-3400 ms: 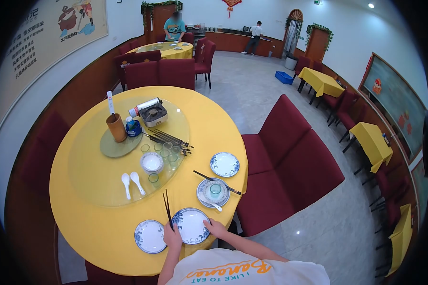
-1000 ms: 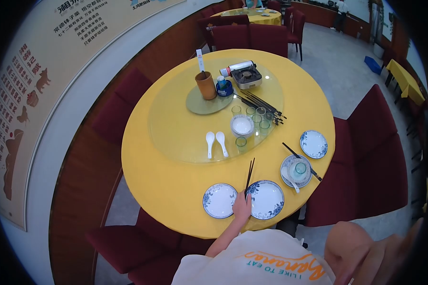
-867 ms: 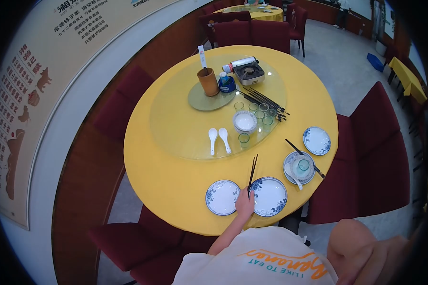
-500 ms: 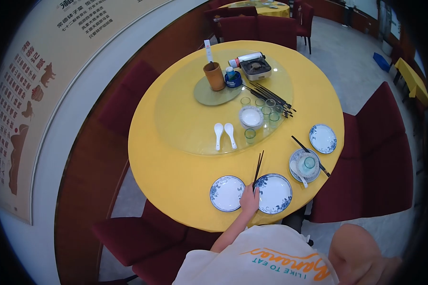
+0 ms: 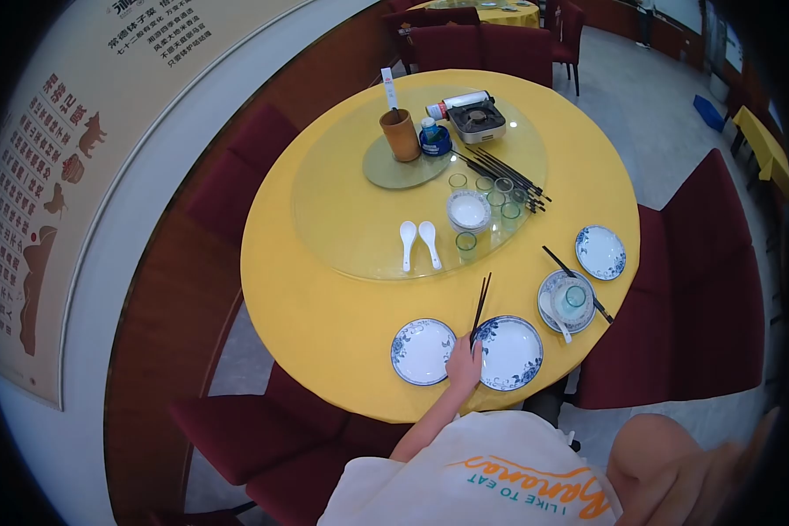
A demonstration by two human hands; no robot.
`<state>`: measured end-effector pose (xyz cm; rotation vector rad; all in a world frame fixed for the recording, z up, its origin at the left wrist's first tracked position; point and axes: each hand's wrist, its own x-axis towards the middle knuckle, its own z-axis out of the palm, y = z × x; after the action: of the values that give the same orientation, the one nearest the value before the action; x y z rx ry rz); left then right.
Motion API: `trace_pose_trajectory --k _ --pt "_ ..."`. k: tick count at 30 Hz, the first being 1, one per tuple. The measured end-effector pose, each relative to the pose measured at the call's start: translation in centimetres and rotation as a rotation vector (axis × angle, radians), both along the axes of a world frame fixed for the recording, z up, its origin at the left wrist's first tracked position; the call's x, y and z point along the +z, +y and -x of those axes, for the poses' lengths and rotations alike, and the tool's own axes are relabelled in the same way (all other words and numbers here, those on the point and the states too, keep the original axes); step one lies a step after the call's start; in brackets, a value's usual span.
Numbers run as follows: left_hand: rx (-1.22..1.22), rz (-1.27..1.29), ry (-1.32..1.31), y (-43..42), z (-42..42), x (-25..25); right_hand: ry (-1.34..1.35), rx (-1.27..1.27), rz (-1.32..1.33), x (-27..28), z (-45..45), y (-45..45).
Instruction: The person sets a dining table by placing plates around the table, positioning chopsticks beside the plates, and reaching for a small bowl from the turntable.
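My left hand (image 5: pixel 463 363) is closed around a pair of dark chopsticks (image 5: pixel 482 302), their tips pointing away from me. It rests at the table's near edge between two white plates with blue floral rims: a smaller left plate (image 5: pixel 422 352) and a larger right plate (image 5: pixel 510 353), whose left edge it overlaps. At the lower right, close to the camera, my right hand (image 5: pixel 706 482) is raised and blurred; its fingers are partly out of the picture and nothing can be made out in them.
Right of the plates stand a bowl setting with a glass (image 5: pixel 574 296), a spoon, chopsticks and another plate (image 5: pixel 600 252). The glass turntable (image 5: pixel 342 237) carries two white spoons (image 5: pixel 418 245), stacked bowls (image 5: pixel 468 211), several glasses, loose chopsticks (image 5: pixel 508 175), a brown cup (image 5: pixel 400 136) and a portable stove (image 5: pixel 475 121). Red chairs surround the table.
The view has shifted slightly, so the table sits a little higher and further right. My left hand stays between the plates with the chopsticks. The blurred right hand has shifted slightly.
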<state>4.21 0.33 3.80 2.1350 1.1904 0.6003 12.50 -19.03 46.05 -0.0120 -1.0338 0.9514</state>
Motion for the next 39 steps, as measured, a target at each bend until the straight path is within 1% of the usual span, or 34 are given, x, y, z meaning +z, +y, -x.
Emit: trace_pose_trajectory --k 1,6,12,17,22,24,28,30,31,33,34,36,37,39 --pt "0.001 0.01 0.004 0.1 0.0 0.1 -0.121 -0.136 0.009 -0.3 0.4 0.2" --pt "0.008 0.017 0.025 0.0 0.0 -0.1 -0.093 -0.127 -0.044 -0.5 0.6 0.5" --pt "0.02 0.035 0.022 -0.1 0.0 0.2 -0.069 -0.135 -0.003 -0.4 0.1 1.5" --pt "0.032 0.026 0.033 0.1 0.0 0.0 -0.065 -0.104 0.005 -0.6 -0.1 1.3" --pt "0.03 0.038 0.022 -0.1 -0.1 -0.1 -0.027 -0.124 0.036 0.3 0.3 0.0" --pt "0.024 0.02 0.022 0.0 -0.1 -0.2 -0.114 -0.019 0.049 0.2 -1.4 -0.7" --pt "0.038 0.024 0.029 -0.2 -0.1 -0.1 -0.114 -0.009 -0.176 -2.4 -1.8 0.1" --pt "0.039 0.019 0.019 -0.2 -0.1 -0.2 -0.152 -0.015 -0.078 -1.6 -2.1 -0.2" --pt "0.038 0.021 0.015 -0.2 -0.1 -0.2 -0.189 -0.002 0.061 0.0 -2.5 -1.2" --pt "0.036 0.023 0.011 -0.2 -0.1 -0.1 -0.192 0.032 0.059 -0.2 -2.8 -1.0" --pt "0.031 0.015 0.004 -0.2 -0.1 -0.1 -0.159 0.052 -0.085 -2.2 -2.7 0.3" --pt "0.019 -0.003 -0.008 0.0 0.0 -0.3 -0.141 0.163 -0.112 -2.4 -3.2 1.1" --pt "0.028 -0.008 -0.004 0.0 0.1 -0.4 -0.157 0.25 0.007 -1.0 -3.9 0.9" --pt "0.036 -0.013 -0.003 -0.1 -0.1 -0.4 -0.017 0.045 0.018 -2.4 -4.2 -0.2"
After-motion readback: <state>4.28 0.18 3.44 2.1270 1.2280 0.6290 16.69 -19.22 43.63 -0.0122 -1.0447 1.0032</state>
